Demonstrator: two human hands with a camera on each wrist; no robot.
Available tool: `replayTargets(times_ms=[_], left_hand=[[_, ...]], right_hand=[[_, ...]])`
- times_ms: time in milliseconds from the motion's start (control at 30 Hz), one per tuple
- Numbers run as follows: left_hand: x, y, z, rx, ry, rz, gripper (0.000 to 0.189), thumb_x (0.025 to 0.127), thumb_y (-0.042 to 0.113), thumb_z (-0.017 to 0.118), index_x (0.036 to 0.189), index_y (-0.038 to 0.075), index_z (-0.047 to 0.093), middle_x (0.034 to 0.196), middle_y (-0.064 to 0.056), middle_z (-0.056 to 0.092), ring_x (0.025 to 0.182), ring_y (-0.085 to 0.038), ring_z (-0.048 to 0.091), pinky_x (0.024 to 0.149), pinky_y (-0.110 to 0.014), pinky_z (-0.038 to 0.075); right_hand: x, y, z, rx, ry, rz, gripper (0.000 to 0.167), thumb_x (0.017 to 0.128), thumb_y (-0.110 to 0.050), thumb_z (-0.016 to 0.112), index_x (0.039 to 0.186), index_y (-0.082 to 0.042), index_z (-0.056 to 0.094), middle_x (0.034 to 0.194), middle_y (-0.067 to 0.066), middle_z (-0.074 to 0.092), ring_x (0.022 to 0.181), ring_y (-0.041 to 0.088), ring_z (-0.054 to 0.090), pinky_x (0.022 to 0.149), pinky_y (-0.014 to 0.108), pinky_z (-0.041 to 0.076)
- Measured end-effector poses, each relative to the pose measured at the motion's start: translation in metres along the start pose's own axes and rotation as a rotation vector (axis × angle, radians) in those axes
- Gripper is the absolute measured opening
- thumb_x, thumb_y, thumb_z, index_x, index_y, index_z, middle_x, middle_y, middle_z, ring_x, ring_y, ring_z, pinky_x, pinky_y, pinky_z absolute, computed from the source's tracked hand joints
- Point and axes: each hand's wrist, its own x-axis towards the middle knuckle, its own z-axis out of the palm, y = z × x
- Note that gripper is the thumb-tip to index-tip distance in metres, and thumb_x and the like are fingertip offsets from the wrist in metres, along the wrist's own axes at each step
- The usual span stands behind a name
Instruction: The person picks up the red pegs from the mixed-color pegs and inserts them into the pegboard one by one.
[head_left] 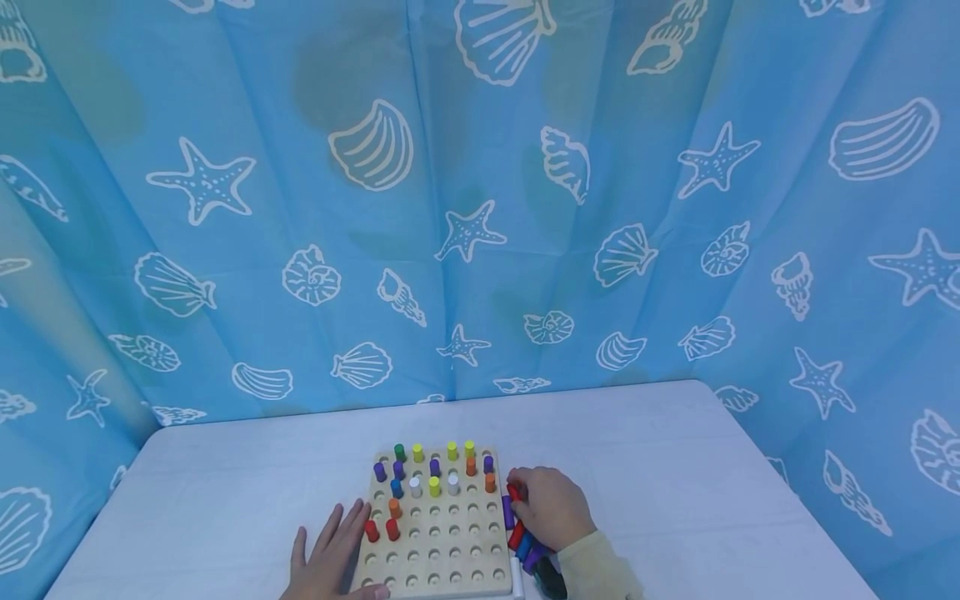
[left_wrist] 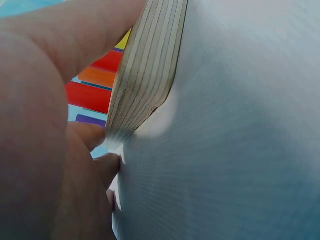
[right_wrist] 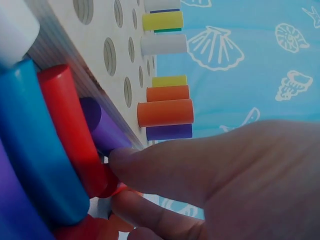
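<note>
A wooden pegboard (head_left: 454, 531) lies on the table, with colored pegs upright in its far rows and left side. My left hand (head_left: 330, 554) rests against the board's left side, fingers extended and thumb at the near edge. The left wrist view shows the board's layered edge (left_wrist: 150, 60) beside the thumb. To the right of the board, my right hand (head_left: 555, 504) pinches a red peg (head_left: 513, 492) between thumb and fingers. Around it lie loose pegs: a purple peg (right_wrist: 107, 125), another red peg (right_wrist: 72, 130) and a blue peg (right_wrist: 42, 145). The fingertips partly hide the pinched peg.
A white peg (head_left: 517, 577) lies along the board's right side near the front. Beside the right sleeve is a dark object (head_left: 550, 577), its kind unclear. A white cloth (head_left: 675, 467) covers the table, and a blue shell-print curtain (head_left: 480, 317) hangs behind it.
</note>
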Motion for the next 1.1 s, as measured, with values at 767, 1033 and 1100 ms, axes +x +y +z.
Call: replayTargets(times_ms=[767,1033,1100], left_hand=[[-0.0018,-0.0009,0.0013,0.006,0.01,0.008,0.115,0.074,0.075,0.068,0.159,0.008,0.029,0.162,-0.019,0.029,0.15,-0.048,0.004,0.107,-0.073,-0.022],[0.0008,-0.0004,0.0022,0.019,0.007,0.0,0.116,0.073,0.076,0.069,0.158,0.007,0.029,0.162,-0.02,0.029,0.15,-0.05,0.006,0.106,-0.074,-0.021],[0.0006,-0.0001,0.0017,0.012,0.004,-0.003,0.117,0.073,0.076,0.069,0.159,0.007,0.029,0.162,-0.02,0.028,0.15,-0.05,0.005,0.107,-0.073,-0.021]], right_hand=[[-0.0025,0.0003,-0.0022,-0.008,-0.008,-0.033,0.032,0.086,-0.024,0.082,0.114,-0.011,0.073,0.091,0.0,0.071,0.074,0.014,0.058,0.082,0.04,0.058],[-0.001,-0.0007,-0.0006,0.058,-0.036,0.041,0.032,0.085,-0.02,0.082,0.112,-0.011,0.069,0.078,-0.003,0.062,0.065,0.013,0.054,0.067,0.03,0.054],[-0.0009,-0.0016,-0.0009,0.074,-0.041,0.062,0.032,0.085,-0.02,0.081,0.112,-0.011,0.067,0.078,-0.002,0.061,0.064,0.013,0.054,0.067,0.029,0.054]])
